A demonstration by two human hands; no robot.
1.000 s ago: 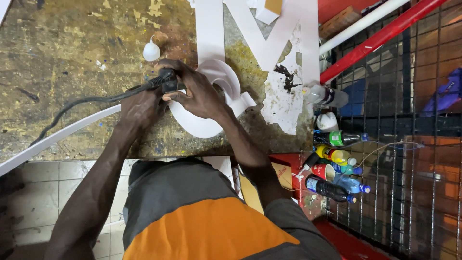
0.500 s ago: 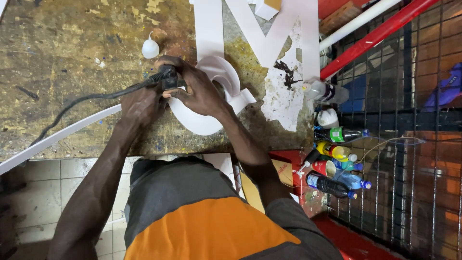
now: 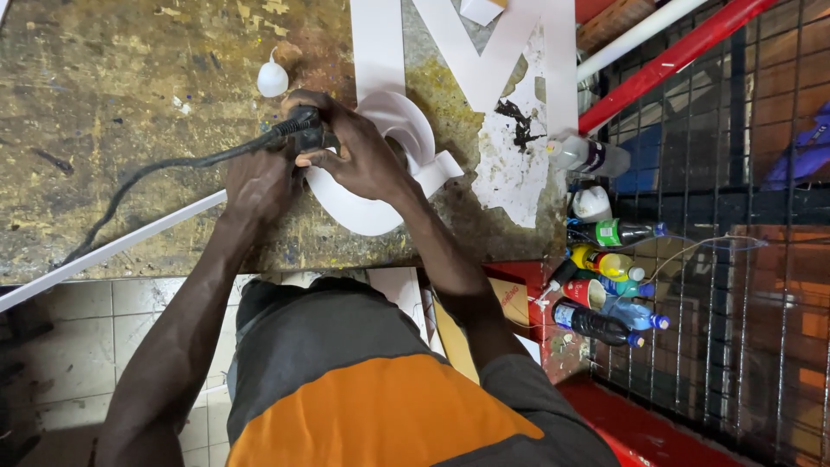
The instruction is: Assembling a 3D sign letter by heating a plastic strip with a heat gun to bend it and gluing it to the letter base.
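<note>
Gripping black corded tool w/ both hands, over white curved strip.

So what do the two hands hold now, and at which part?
Both hands grip a black corded tool: the right hand wraps its body, the left hand is at the cord end. It rests on a curved white piece.

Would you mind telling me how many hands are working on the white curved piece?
2: the left hand beside it, the right hand on top gripping the black corded tool.
</note>
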